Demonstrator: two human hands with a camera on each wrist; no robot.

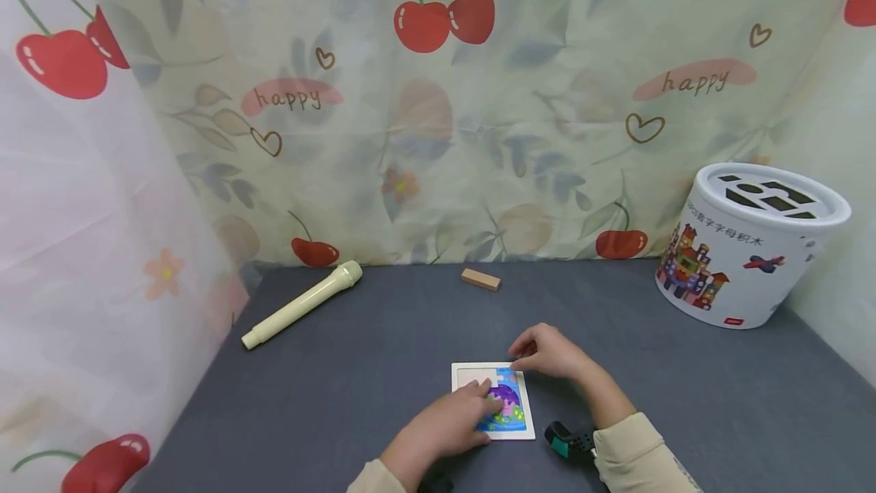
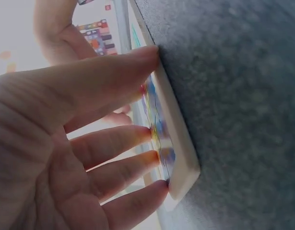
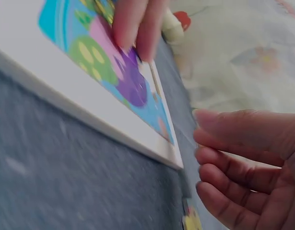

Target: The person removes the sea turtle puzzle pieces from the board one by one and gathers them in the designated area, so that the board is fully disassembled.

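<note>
A small square jigsaw puzzle (image 1: 509,421) in a pale wooden frame lies on the dark table, its colourful pieces showing purple, pink, green and blue. Its upper left part shows bare wood. My left hand (image 1: 455,417) rests over it with fingers spread; in the left wrist view the thumb (image 2: 142,57) touches the frame's edge and the fingertips press on the pieces. Beside the frame's far right corner is my right hand (image 1: 550,354), fingers loosely bent, nothing visible in it. A small yellow-patterned piece (image 3: 191,221) shows below its fingers in the right wrist view.
A cream tube-shaped stick (image 1: 301,304) lies at the back left. Near the back edge sits a small wooden block (image 1: 481,279). A white bucket (image 1: 732,272) with a slotted lid stands back right. A black strap device (image 1: 568,441) is by the right wrist.
</note>
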